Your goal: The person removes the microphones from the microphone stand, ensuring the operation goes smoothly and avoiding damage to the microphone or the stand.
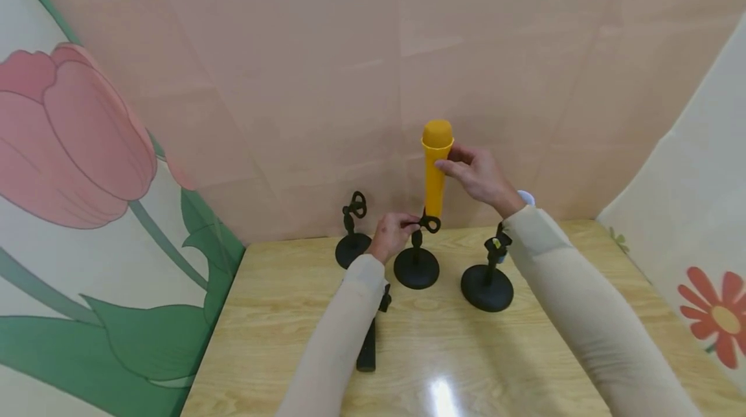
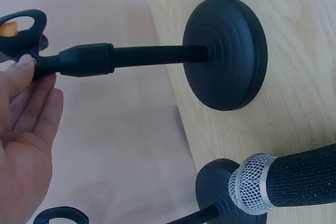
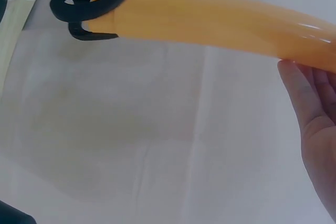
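Observation:
A yellow microphone stands nearly upright above the middle black stand. My right hand grips it just under its head, thumb in front. In the right wrist view the lower end of the yellow handle sits in the stand's clip. My left hand pinches the top of that stand at the clip joint, which the left wrist view shows with the thumb on the black clip. The stand's round base rests on the table.
Another black stand with a bare clip is at the left. A third stand is at the right, partly behind the right sleeve. Under the left forearm lies a black microphone with a silver mesh head. A pink wall backs the wooden table.

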{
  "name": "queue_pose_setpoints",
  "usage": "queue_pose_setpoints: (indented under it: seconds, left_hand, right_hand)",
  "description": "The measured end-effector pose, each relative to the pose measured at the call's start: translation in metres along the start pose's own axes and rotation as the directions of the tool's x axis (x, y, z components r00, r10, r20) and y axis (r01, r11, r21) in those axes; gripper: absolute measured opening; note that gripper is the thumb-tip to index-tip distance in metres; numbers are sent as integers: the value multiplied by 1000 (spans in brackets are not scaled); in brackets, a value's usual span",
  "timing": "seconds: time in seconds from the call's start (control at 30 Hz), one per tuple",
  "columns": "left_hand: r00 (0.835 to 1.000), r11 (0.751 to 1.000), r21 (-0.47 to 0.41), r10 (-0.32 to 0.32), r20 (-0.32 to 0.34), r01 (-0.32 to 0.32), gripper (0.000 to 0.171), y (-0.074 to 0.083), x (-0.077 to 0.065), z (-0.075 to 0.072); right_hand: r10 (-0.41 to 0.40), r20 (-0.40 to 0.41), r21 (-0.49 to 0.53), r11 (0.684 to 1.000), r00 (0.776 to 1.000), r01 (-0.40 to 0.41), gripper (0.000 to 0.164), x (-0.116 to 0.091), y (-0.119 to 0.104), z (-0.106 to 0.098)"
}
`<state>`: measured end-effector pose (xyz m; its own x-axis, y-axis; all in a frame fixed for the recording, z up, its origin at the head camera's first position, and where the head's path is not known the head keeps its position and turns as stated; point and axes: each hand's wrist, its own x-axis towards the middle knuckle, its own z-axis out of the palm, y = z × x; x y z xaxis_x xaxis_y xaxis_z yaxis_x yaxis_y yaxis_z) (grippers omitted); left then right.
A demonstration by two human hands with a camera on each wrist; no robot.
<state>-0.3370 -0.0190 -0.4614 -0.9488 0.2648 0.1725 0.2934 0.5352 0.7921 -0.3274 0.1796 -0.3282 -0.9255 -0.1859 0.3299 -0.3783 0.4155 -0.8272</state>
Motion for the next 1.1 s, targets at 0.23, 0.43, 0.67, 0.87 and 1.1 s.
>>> queue_pose_setpoints:
  seconds: [0.23, 0.43, 0.67, 0.87, 1.1]
  left_hand:
    - [1000, 1000, 1, -19, 6, 19, 17, 1, 1, 2]
    - [1000, 1000, 9, -2, 0, 2, 17, 1, 1, 5]
    - [1000, 999, 43, 27, -6, -27, 18, -2, 4, 5]
    - [999, 997, 71, 37, 1, -37, 19, -3, 5, 3]
    - [998, 991, 118, 58, 2, -58, 20, -3, 10, 0]
  right_hand:
    - [-25, -22, -8, 1000, 999, 25, 40, 3, -5, -5]
    - [-16, -32, 3, 1000, 999, 16, 41, -2, -9, -13]
    - [-26, -44, -39, 999, 999, 24, 43, -7, -7, -22]
    - [-14, -26, -50, 999, 1000, 13, 44, -16, -2, -20]
    - [-57, -2, -62, 996, 998, 57, 39, -31, 10, -11]
